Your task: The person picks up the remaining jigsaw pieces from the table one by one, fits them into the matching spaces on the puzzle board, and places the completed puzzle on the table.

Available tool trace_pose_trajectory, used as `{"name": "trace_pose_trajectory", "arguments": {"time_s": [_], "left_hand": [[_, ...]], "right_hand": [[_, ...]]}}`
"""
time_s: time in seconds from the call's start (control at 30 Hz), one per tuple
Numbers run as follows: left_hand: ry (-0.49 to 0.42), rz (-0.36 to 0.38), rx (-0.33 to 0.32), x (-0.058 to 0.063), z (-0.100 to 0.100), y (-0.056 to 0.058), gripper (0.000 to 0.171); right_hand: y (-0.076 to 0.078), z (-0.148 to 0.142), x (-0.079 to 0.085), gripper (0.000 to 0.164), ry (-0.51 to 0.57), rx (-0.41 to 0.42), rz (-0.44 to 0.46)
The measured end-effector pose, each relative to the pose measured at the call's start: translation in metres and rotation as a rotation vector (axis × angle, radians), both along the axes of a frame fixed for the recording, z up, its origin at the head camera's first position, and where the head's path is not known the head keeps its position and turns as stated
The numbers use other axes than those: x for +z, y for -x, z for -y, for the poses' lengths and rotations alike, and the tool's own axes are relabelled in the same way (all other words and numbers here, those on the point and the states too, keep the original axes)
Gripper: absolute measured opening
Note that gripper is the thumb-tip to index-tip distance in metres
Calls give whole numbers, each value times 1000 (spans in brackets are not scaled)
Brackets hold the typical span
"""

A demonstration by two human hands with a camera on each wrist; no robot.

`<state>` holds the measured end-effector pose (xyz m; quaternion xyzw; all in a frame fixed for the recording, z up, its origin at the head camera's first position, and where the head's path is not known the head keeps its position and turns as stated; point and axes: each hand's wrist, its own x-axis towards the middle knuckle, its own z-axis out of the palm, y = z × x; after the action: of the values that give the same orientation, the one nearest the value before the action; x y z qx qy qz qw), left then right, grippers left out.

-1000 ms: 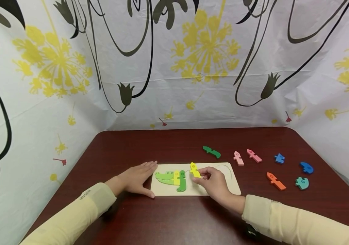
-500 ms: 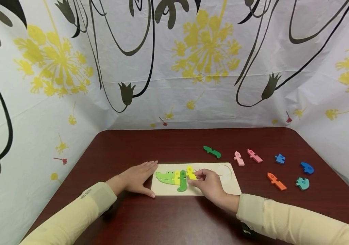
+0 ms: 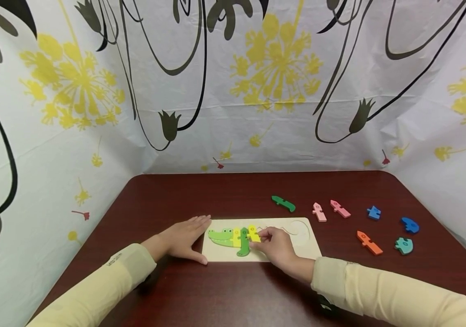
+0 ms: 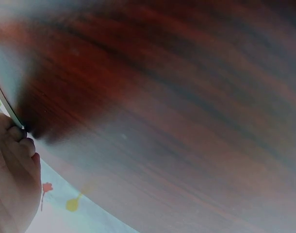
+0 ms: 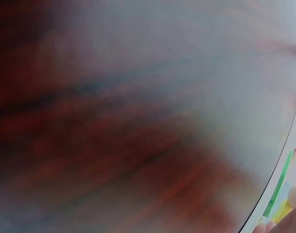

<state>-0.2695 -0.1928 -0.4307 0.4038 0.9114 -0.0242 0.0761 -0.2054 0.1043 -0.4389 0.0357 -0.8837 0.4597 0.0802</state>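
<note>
Right hand (image 3: 280, 246) is pinching the yellow crocodile-puzzle piece (image 3: 253, 233) between thumb and fingers, over the wooden board (image 3: 305, 249), just off the green leg piece (image 3: 244, 243) toward two o'clock. Left hand (image 3: 181, 238) is touching the board's nine-o'clock edge, thumb standing apart from extended fingers.
</note>
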Motion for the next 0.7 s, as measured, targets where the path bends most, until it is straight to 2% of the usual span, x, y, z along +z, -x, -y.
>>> {"name": "trace_pose_trajectory", "arguments": {"time_s": [0.43,0.7], "left_hand": [[10,7,13,4,-1,-2,119],[17,4,15,2,-2,-2,119]], "right_hand": [[1,3,4,28,-32,24,19],[3,2,3,28,-59,31,39]]}}
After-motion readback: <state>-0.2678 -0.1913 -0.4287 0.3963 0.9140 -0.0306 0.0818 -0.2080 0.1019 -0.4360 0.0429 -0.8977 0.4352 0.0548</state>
